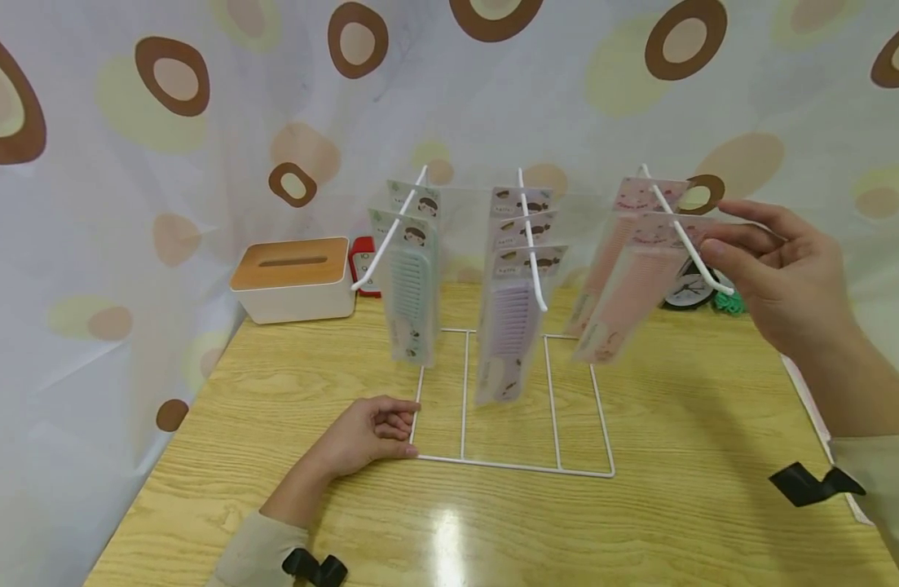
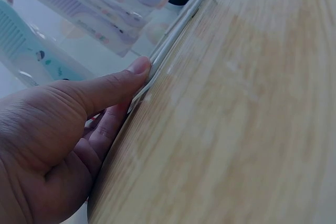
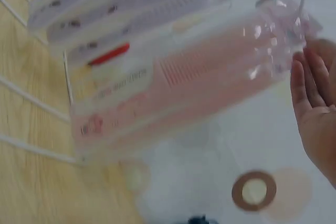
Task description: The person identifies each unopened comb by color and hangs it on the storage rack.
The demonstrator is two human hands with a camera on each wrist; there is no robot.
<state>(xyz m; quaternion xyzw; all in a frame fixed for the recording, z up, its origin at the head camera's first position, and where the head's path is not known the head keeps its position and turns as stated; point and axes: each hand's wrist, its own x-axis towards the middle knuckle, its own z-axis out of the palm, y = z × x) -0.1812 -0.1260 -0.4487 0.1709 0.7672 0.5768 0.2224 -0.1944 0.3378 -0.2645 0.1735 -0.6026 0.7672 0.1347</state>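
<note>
A white wire display rack (image 1: 511, 465) stands on the table with three long hooks. My left hand (image 1: 372, 432) grips the left front corner of its base; in the left wrist view the thumb (image 2: 123, 80) lies on the wire. Packaged combs hang from the hooks: green comb packs (image 1: 408, 285) on the left, purple comb packs (image 1: 513, 314) in the middle, pink ones on the right. At the right hook (image 1: 687, 236), my right hand (image 1: 790, 273) pinches the top corner of the front pink comb pack (image 1: 636, 281). Another pink comb pack (image 1: 603, 261) hangs behind it.
A white tissue box with a wooden lid (image 1: 295, 281) stands at the back left, beside a red clock (image 1: 364, 265). Behind the pink packs are a round black clock (image 1: 687, 289) and a green object (image 1: 729, 302). A patterned curtain (image 1: 493, 98) closes off the back.
</note>
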